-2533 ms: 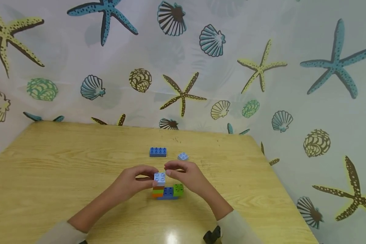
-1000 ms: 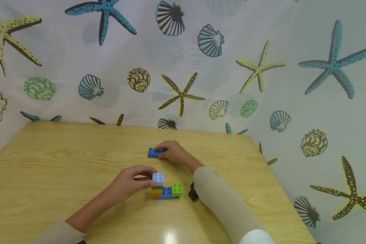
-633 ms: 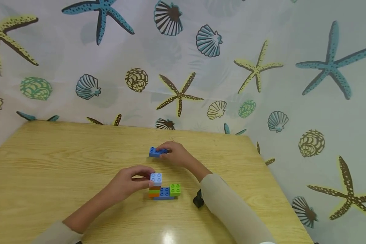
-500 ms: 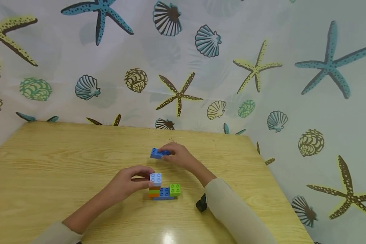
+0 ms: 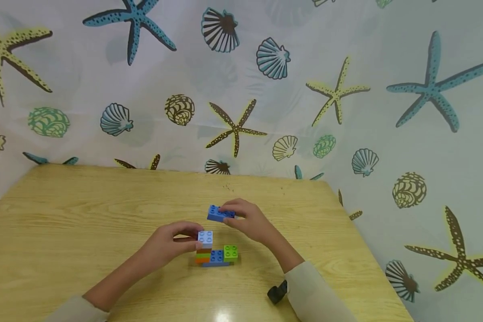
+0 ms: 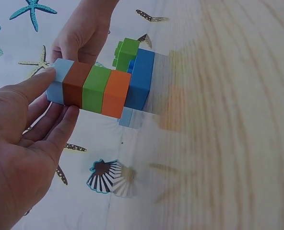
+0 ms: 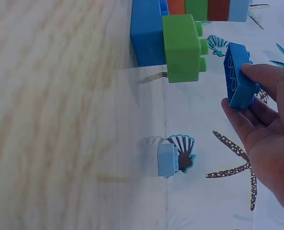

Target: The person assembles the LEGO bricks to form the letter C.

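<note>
My left hand (image 5: pixel 175 241) holds the light blue top brick (image 5: pixel 205 237) of a small tower between thumb and fingers. Below it come brown, green and orange bricks (image 6: pixel 116 93), stacked at the left end of a blue base brick (image 6: pixel 141 79). A green brick (image 5: pixel 230 253) sits on the base's right end. My right hand (image 5: pixel 251 221) pinches a blue eight-stud brick (image 5: pixel 217 213) by its right part. That brick is off the table, beyond and slightly right of the tower, with its hollow underside (image 7: pixel 232 79) showing in the right wrist view.
A loose light blue brick (image 7: pixel 166 160) lies on the table behind the build; in the head view my right hand hides it. The wooden table (image 5: pixel 104 201) ends at a hanging cloth (image 5: pixel 157 80) printed with shells and starfish.
My right hand went from beside the tower to the blue brick at the back, took hold of it, lifted it and brought it nearer. My left hand stayed on the tower.
</note>
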`<state>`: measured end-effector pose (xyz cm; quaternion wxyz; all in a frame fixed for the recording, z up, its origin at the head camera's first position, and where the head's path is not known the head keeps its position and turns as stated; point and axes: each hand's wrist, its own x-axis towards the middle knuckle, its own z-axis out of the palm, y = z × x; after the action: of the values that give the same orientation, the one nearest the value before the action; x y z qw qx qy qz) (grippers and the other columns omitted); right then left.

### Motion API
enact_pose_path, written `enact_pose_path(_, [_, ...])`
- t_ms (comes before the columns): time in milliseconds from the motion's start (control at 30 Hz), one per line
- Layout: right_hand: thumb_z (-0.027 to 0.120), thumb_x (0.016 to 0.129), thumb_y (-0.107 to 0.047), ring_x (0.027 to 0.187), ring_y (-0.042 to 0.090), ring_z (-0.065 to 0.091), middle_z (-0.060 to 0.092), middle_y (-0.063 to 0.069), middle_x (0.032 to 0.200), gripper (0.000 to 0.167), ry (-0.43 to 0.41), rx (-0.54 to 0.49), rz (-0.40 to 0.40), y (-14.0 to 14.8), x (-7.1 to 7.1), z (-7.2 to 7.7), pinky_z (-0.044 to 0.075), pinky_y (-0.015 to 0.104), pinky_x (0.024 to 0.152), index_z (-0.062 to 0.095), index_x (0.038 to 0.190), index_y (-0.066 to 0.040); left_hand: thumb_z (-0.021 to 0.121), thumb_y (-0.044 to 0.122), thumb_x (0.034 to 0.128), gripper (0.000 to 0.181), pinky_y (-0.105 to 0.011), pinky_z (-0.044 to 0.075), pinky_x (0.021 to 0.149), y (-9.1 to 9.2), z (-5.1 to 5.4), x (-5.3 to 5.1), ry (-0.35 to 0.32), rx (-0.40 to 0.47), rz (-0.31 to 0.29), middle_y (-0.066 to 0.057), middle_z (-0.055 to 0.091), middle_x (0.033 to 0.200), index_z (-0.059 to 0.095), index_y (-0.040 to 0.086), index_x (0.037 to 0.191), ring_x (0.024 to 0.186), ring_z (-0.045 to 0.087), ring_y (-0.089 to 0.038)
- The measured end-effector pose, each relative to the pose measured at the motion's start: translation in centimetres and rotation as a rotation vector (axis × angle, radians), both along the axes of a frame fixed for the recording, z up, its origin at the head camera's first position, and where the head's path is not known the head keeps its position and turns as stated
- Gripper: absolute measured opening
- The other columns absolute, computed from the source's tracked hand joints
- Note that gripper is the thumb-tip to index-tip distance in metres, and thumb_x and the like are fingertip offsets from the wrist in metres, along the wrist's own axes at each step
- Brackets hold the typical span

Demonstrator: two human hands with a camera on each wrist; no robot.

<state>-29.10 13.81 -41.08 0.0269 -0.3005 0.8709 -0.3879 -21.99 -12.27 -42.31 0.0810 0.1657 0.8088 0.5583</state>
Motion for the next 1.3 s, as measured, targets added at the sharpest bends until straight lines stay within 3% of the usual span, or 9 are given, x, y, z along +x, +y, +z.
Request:
enact_pose_path(300, [0.066,0.1,-0.025,0.126,0.023,0.057,0.061,0.002,0.137,0.03,0.025,-0.03,0.016,1.7,1.6,0.8,0.05,0.048,0.105,0.07,0.128,-0.017,0.075,0.031,0.0914,0.038,-0.042,0.055,0.099,0.4,-0.3,-0.1,-0.01,0.014,0.006,-0.006,0.068,0.121,0.068,0.012,0.124,0.114,0.064,-0.024])
enact_pose_path(467, [0.067,0.099,-0.025,0.126,0.02,0.057,0.061,-0.001,0.136,0.029,0.055,-0.021,0.023,2.1,2.1,1.5,0.051,0.042,0.103,0.071,0.127,-0.019,0.076,0.029,0.091,0.037,-0.041,0.055,0.099,0.4,-0.2,0.0,-0.022,0.015,0.03,-0.006,0.069,0.12,0.068,0.011,0.123,0.114,0.064,-0.024])
enact_pose_path(867, [0.068,0.097,-0.017,0.118,0.021,0.059,0.063,0.006,0.129,0.027,0.132,0.004,0.252,1.8,3.3,2.6,0.055,0.034,0.097,0.071,0.124,-0.01,0.077,0.031,0.0902,0.037,-0.04,0.056,0.097,0.3,-0.2,0.0,-0.024,0.025,0.028,-0.006,0.069,0.116,0.068,0.01,0.12,0.112,0.065,-0.024])
enact_pose_path(1300, [0.07,0.096,-0.013,0.115,0.021,0.058,0.063,0.008,0.127,0.026,0.157,-0.002,0.314,1.3,3.6,2.6,0.055,0.027,0.091,0.072,0.121,-0.007,0.076,0.034,0.0901,0.039,-0.038,0.056,0.096,-0.1,-0.2,0.1,-0.012,0.043,0.002,-0.006,0.069,0.115,0.068,0.01,0.119,0.11,0.064,-0.022])
